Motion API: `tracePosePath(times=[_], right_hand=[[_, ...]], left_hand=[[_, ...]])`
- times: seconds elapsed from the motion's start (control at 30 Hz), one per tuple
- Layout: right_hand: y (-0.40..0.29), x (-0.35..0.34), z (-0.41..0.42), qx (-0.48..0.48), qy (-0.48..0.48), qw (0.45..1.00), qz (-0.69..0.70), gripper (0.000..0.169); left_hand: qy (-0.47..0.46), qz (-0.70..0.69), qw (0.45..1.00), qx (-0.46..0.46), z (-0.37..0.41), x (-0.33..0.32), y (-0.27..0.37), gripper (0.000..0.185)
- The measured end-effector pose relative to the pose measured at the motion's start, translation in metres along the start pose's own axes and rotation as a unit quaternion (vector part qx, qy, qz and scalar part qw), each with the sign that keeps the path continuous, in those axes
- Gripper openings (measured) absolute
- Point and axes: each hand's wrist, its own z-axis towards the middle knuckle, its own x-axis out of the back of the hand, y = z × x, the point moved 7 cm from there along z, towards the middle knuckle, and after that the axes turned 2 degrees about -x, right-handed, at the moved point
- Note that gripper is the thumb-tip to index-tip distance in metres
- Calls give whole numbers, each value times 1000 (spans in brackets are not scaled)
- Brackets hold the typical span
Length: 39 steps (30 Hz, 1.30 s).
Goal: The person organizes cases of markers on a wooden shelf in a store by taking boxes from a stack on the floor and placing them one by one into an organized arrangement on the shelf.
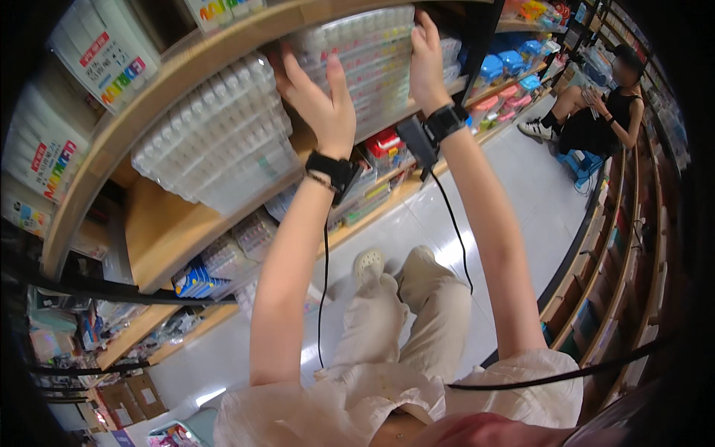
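A stack of clear plastic marker cases (371,78) stands on the wooden shelf in front of me, slightly blurred. My left hand (318,103) is at its left edge, the fingers reaching into the gap and the thumb across the front. On the opposite side, my right hand (429,67) presses against the stack's right edge, its fingertips near the top. Together the hands flank the stack. To the left sits another stack of white-capped marker cases (218,134), apart from my left hand's grip.
Marker packs (103,61) fill the shelf above at left. Below are boxed goods (218,262) and a red-lidded container (385,142). Blue-lidded boxes (503,66) stand at right. A person (603,112) sits low by the opposite shelving (620,240). Black cables (455,223) hang from my wrists.
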Motion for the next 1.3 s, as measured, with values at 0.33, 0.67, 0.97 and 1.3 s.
tracePosePath(times=[0.33,0.67,0.97,1.3], right_hand=[[3,-2,-3,-66,0,998,-6,41],[2,-4,-6,-47,-18,999,-9,43],[-6,-8,-11,-56,28,996,-64,46],[-7,-8,-13,-38,9,997,-74,48]], left_hand=[[31,18,995,94,6,-1,5,50],[-14,13,997,71,7,-3,0,49],[-68,2,996,49,-4,-5,-14,59],[-67,26,997,22,-7,-4,-13,58]])
